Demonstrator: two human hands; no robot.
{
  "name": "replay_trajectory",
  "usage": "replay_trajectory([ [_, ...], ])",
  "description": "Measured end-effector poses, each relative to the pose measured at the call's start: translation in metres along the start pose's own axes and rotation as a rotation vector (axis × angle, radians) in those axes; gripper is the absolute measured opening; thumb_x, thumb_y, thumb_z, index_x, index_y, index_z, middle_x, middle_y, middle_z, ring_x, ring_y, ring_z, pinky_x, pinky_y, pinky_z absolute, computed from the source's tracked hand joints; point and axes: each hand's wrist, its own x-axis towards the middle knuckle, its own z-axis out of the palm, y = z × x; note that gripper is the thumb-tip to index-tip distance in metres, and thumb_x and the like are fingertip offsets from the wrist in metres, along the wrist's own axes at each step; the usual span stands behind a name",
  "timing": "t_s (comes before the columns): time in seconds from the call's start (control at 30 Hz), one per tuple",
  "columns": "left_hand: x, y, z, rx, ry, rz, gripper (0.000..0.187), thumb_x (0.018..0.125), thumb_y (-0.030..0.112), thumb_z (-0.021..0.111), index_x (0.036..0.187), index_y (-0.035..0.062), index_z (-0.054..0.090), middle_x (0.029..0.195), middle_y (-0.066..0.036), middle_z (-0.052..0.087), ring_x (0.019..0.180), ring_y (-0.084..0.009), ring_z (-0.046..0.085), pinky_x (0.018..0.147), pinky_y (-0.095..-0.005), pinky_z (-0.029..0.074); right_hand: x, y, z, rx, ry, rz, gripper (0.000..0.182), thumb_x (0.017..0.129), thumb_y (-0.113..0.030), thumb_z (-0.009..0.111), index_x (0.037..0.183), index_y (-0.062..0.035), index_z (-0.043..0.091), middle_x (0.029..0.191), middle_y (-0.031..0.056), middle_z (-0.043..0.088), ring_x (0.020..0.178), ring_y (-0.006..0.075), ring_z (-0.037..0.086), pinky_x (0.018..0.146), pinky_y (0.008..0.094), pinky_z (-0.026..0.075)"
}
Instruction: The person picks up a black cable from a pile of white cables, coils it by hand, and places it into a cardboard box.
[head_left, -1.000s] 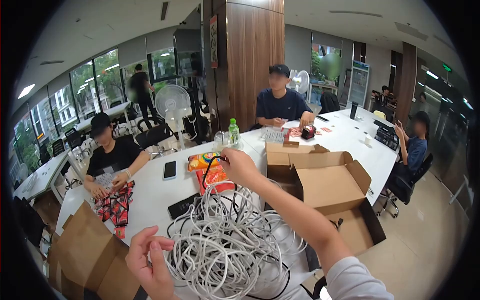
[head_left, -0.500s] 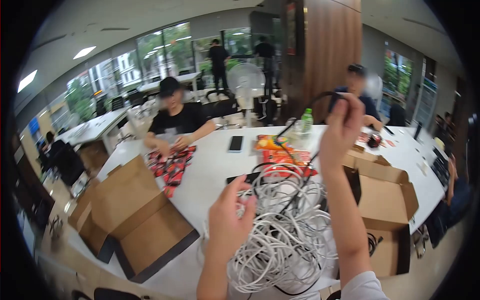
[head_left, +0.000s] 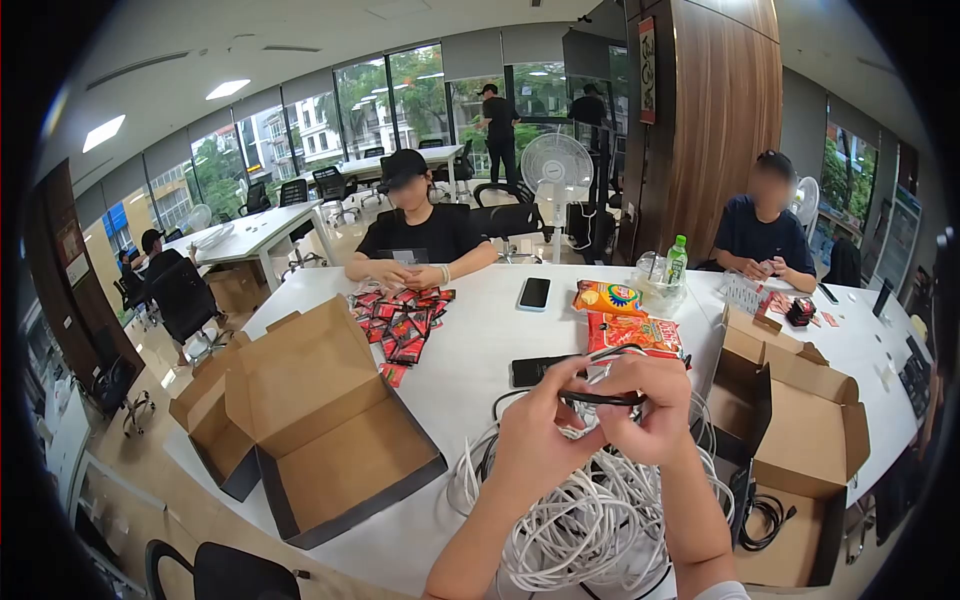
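Both hands meet above a tangled pile of white cables at the near side of the table. Between them is a black cable, bent into a loop. My left hand pinches the loop's left side. Around its right side, the fingers of my right hand are curled. Part of the black cable is hidden behind the fingers, and I cannot make out where its ends lie. More dark cable shows among the white ones at the pile's left edge.
An open cardboard box stands left. Another box on the right holds a coiled black cable. Beyond the pile lie a dark phone, another phone, snack bags and red packets. Two people sit across the table.
My right hand has come down from its raised position to meet my left over the pile. The black cable, earlier stretched upward, is now looped between both hands. The view has shifted left.
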Motion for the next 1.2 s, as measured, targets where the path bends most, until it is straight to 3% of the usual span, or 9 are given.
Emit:
replay_trajectory([
  [0.1,0.001,-0.010,-0.004,0.096,-0.049,-0.033,0.025,0.068,0.009,0.079,0.088,0.0035,0.064,0.064,-0.002,0.061,0.053,-0.0062,0.056,0.051,-0.0210,0.045,-0.006,0.003,-0.008,0.107,-0.080,0.155,0.017,0.065,-0.008,0.070,0.080,-0.0009,0.069,0.063,0.0051,0.059,0.054,0.0136,0.052,0.051,0.0245,0.038],
  [0.2,0.003,-0.008,-0.006,0.027,-0.009,-0.048,0.025,0.071,0.015,0.080,0.065,0.0038,0.058,0.051,0.002,0.049,0.049,-0.0031,0.043,0.045,-0.0208,0.034,-0.006,0.007,-0.021,0.172,-0.247,0.287,0.024,0.066,-0.015,0.076,0.087,-0.0026,0.070,0.076,0.0065,0.063,0.069,0.0146,0.055,0.062,0.0252,0.042],
  [0.33,0.003,-0.004,-0.007,0.039,0.045,-0.075,0.044,0.079,0.023,0.077,0.053,0.0042,0.046,0.047,0.006,0.036,0.048,-0.0014,0.030,0.042,-0.0227,0.021,-0.013,0.012,-0.029,0.100,-0.300,0.228,0.035,0.067,-0.018,0.077,0.097,-0.0041,0.067,0.084,0.0061,0.061,0.078,0.0174,0.056,0.071,0.0294,0.044],
  [0.43,0.002,-0.012,-0.006,-0.121,0.134,-0.162,0.043,0.082,0.021,0.073,0.054,0.0020,0.047,0.046,0.000,0.033,0.046,-0.0055,0.029,0.041,-0.0266,0.023,-0.030,0.025,-0.027,-0.037,-0.282,0.378,0.032,0.066,-0.016,0.076,0.095,-0.0058,0.066,0.082,0.0065,0.058,0.079,0.0197,0.056,0.073,0.0319,0.045],
  [0.57,0.001,-0.011,-0.008,-0.215,0.195,-0.160,0.044,0.089,0.016,0.066,0.052,0.0060,0.045,0.050,0.010,0.035,0.049,0.0011,0.028,0.043,-0.0216,0.017,-0.052,0.048,-0.021,-0.793,-0.164,0.234,0.022,0.072,-0.016,0.068,0.091,-0.0060,0.062,0.083,0.0099,0.056,0.084,0.0260,0.057,0.072,0.0354,0.046],
  [0.73,0.000,0.001,0.009,0.094,-0.131,-0.036,0.011,0.076,0.009,0.071,0.078,0.0023,0.063,0.061,-0.007,0.062,0.047,-0.0088,0.049,0.045,-0.0252,0.038,-0.063,0.062,-0.033,-1.025,0.144,0.762,0.024,0.095,-0.024,0.051,0.090,-0.0029,0.061,0.072,0.0211,0.062,0.066,0.0411,0.060,0.059,0.0454,0.045],
  [0.83,-0.002,-0.004,0.016,0.118,-0.393,-0.008,0.012,0.078,0.012,0.070,0.084,0.0045,0.063,0.067,-0.008,0.063,0.051,-0.0168,0.056,0.049,-0.0298,0.043,-0.066,0.060,-0.047,-0.858,0.338,0.686,0.024,0.096,-0.023,0.051,0.093,-0.0022,0.063,0.075,0.0234,0.062,0.069,0.0408,0.060,0.061,0.0420,0.047],
  [1.03,-0.004,-0.013,0.013,0.271,-0.410,0.093,0.026,0.078,0.021,0.069,0.099,0.0080,0.062,0.096,-0.008,0.062,0.069,-0.0254,0.062,0.063,-0.0342,0.050,-0.038,-0.004,-0.044,-0.466,0.723,0.446,0.034,0.099,-0.020,0.042,0.110,0.0063,0.061,0.088,0.0104,0.067,0.083,0.0143,0.060,0.074,0.0292,0.045],
  [1.2,-0.008,-0.023,0.017,0.320,-0.494,0.162,0.057,0.077,0.020,0.071,0.129,0.0091,0.050,0.109,-0.009,0.062,0.070,-0.0287,0.061,0.065,-0.0344,0.050,-0.045,-0.022,-0.043,0.060,0.688,0.119,0.050,0.100,-0.043,0.037,0.117,0.0022,0.052,0.089,0.0185,0.063,0.080,0.0239,0.057,0.076,0.0353,0.044],
])
